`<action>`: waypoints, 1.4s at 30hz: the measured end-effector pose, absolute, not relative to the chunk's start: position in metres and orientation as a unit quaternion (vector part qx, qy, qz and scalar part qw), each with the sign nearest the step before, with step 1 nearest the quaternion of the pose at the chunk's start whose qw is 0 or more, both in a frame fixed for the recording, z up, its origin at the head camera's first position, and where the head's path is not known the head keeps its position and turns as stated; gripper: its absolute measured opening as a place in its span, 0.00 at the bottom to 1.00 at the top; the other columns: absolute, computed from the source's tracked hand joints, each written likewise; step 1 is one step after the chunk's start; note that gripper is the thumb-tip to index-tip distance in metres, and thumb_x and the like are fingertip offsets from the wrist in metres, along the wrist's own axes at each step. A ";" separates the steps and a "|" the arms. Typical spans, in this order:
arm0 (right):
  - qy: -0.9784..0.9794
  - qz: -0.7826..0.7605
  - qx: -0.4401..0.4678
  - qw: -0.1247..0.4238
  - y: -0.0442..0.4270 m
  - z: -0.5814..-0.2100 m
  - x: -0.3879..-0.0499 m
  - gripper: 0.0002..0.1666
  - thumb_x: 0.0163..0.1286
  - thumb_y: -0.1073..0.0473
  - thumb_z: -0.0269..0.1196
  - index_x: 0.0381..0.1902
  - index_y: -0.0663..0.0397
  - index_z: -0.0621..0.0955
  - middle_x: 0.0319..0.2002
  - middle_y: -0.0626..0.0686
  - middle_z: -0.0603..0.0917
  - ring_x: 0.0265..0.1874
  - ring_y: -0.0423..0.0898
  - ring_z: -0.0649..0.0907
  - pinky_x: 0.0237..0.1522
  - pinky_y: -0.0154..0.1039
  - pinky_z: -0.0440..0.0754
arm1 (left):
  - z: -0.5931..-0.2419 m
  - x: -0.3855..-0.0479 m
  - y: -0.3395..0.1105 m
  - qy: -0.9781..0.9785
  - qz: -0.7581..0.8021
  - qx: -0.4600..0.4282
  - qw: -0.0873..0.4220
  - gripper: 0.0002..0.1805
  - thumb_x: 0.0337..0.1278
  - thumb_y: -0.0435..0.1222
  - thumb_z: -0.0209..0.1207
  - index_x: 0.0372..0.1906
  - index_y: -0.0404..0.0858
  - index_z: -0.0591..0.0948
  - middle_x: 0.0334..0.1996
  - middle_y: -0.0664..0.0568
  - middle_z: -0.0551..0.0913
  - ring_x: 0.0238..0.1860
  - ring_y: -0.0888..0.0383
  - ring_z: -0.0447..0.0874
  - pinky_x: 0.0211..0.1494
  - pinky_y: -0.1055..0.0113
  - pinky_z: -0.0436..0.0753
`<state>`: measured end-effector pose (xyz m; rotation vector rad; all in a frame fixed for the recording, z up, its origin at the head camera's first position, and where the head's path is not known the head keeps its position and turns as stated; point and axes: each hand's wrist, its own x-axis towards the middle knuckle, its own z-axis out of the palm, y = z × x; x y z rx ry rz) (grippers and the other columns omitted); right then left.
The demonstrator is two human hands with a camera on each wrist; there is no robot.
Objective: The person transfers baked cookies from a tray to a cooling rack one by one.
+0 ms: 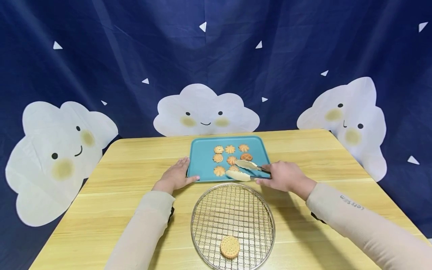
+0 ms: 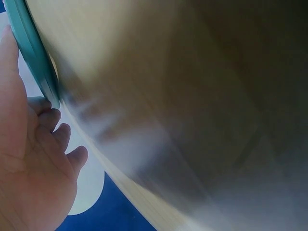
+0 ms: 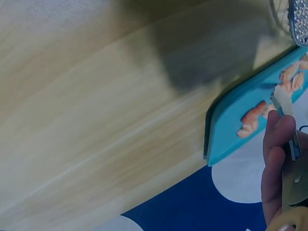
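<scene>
A blue-green baking tray [image 1: 203, 150] lies on the table with several cookies on it, among them a swirl cookie [image 1: 218, 158] and a browner pretzel-like cookie [image 1: 246, 156]. My left hand [image 1: 176, 175] rests at the tray's front left corner, thumb by the rim and fingers along the side. With my right hand [image 1: 287, 176] I grip a pair of tongs [image 1: 239, 175], seen also as tongs [image 3: 283, 100] in the right wrist view. Their pale tips are spread over the tray, either side of a partly hidden cookie [image 1: 233, 169]; contact cannot be made out.
In front of the tray stands a round wire rack [image 1: 216, 213] with one round biscuit [image 1: 230, 247] near its front. Both sit on a wooden table [image 1: 118, 195]. Behind its far edge hangs a dark blue curtain [image 1: 182, 56] printed with clouds.
</scene>
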<state>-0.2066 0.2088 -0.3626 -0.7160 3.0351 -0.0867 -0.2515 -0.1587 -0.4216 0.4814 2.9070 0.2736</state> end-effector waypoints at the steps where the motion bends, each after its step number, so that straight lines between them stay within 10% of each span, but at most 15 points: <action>1: 0.972 -0.028 -0.231 0.014 0.209 -0.362 -0.207 0.38 0.61 0.29 0.57 0.54 0.53 0.81 0.27 0.50 0.82 0.24 0.46 0.80 0.17 0.45 0.75 | -0.422 -0.252 -0.159 0.978 0.092 0.162 0.091 0.52 0.61 0.63 0.48 0.73 0.28 0.48 0.73 0.38 0.48 0.73 0.42 0.44 0.72 0.49 0.51; 42: 0.973 -0.041 -0.228 -0.010 0.220 -0.370 -0.200 0.36 0.64 0.33 0.58 0.59 0.52 0.79 0.36 0.55 0.85 0.31 0.52 0.83 0.22 0.47 0.78 | -0.422 -0.251 -0.159 0.977 0.098 0.167 0.086 0.51 0.62 0.62 0.49 0.73 0.28 0.48 0.73 0.37 0.48 0.73 0.41 0.44 0.72 0.48 0.51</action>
